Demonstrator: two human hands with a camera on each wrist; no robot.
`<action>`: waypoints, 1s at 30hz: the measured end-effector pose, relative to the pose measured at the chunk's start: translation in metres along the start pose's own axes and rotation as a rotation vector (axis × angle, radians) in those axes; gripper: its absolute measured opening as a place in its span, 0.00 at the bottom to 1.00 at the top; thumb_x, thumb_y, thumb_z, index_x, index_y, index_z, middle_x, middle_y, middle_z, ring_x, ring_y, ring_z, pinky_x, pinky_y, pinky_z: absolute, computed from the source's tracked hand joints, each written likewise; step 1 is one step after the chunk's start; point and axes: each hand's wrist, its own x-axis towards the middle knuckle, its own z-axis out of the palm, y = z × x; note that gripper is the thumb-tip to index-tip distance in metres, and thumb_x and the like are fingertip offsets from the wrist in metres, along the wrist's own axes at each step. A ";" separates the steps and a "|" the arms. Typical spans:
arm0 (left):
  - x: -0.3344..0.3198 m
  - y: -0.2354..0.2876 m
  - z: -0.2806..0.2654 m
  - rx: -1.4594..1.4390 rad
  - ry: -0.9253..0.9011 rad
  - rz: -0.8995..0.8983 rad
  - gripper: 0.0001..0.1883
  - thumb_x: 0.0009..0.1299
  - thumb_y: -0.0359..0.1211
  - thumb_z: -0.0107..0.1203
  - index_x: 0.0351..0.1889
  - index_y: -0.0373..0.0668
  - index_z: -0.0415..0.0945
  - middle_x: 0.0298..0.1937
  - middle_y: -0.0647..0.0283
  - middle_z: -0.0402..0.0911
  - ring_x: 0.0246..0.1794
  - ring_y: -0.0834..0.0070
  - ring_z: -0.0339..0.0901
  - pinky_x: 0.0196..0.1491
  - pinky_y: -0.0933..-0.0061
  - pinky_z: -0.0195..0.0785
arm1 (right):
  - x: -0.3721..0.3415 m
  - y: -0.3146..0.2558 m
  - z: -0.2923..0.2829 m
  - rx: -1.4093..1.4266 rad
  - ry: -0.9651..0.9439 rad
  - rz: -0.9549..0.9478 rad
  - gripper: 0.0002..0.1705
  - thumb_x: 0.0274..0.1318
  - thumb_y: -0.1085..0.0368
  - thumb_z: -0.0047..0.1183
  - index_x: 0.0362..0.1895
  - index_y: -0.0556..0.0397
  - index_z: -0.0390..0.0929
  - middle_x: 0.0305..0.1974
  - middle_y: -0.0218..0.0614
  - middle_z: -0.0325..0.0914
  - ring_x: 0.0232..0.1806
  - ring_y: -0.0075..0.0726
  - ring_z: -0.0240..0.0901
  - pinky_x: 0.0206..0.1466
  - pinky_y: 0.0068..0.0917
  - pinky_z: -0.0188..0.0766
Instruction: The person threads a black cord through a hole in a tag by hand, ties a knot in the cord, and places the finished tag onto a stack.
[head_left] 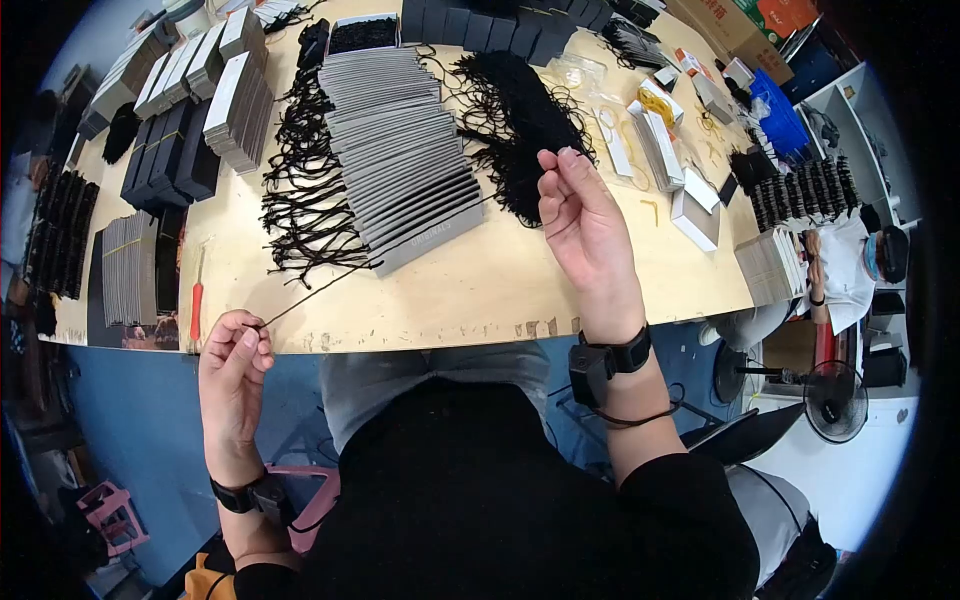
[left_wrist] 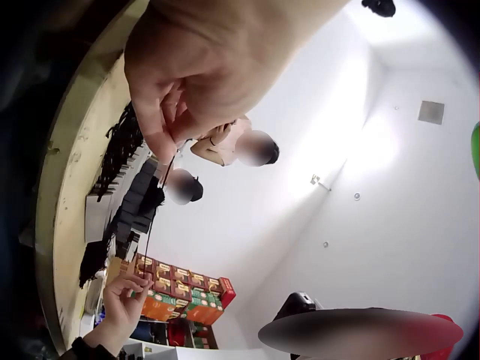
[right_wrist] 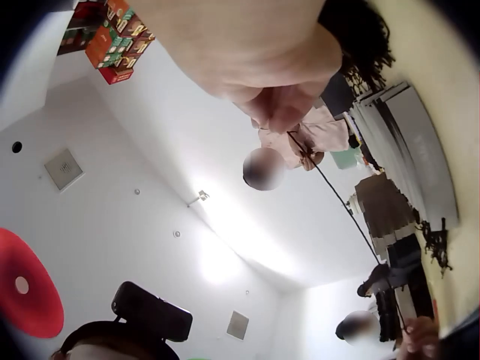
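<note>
In the head view, we see a red-handled tool lying by the left part of the tabletop's near edge. At the tabletop's far right we find a cardboard box, and a blue container sits at its right side. Right of the tabletop we spot a fan (we can make out its round cage). Below the tabletop's left end, we notice a pink stool on the blue floor.
</note>
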 end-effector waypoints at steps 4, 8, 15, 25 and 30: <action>0.008 0.000 -0.005 -0.072 -0.033 -0.042 0.06 0.65 0.26 0.48 0.39 0.36 0.70 0.31 0.66 0.72 0.29 0.85 0.69 0.32 0.88 0.65 | 0.001 -0.009 -0.004 0.014 -0.038 -0.094 0.12 0.55 0.66 0.50 0.43 0.54 0.72 0.37 0.36 0.77 0.31 0.19 0.74 0.29 0.12 0.73; 0.010 -0.001 -0.002 -0.111 -0.113 -0.118 0.09 0.64 0.25 0.49 0.42 0.36 0.70 0.34 0.61 0.76 0.33 0.82 0.74 0.31 0.87 0.69 | -0.020 -0.012 0.023 -0.142 -0.100 -0.266 0.17 0.55 0.66 0.49 0.50 0.54 0.68 0.36 0.33 0.75 0.33 0.22 0.71 0.33 0.12 0.69; 0.012 0.012 0.045 -0.162 -0.120 -0.210 0.08 0.64 0.26 0.51 0.40 0.38 0.68 0.33 0.59 0.78 0.28 0.82 0.77 0.26 0.89 0.72 | -0.031 0.021 0.061 -0.536 -0.422 -0.219 0.09 0.50 0.71 0.53 0.38 0.58 0.73 0.30 0.40 0.79 0.32 0.27 0.77 0.32 0.15 0.70; 0.011 0.014 0.070 -0.292 -0.230 -0.238 0.08 0.63 0.27 0.53 0.39 0.39 0.68 0.35 0.56 0.78 0.33 0.79 0.78 0.32 0.85 0.72 | -0.055 0.072 0.081 -1.071 -0.409 -0.458 0.05 0.41 0.73 0.56 0.28 0.56 0.77 0.22 0.33 0.74 0.21 0.23 0.70 0.23 0.17 0.66; 0.010 0.013 0.076 -0.296 -0.230 -0.231 0.08 0.63 0.28 0.53 0.39 0.40 0.67 0.34 0.60 0.78 0.32 0.80 0.76 0.33 0.83 0.72 | -0.054 0.075 0.082 -1.096 -0.294 -0.531 0.04 0.40 0.74 0.57 0.24 0.55 0.75 0.21 0.33 0.73 0.19 0.25 0.69 0.21 0.18 0.65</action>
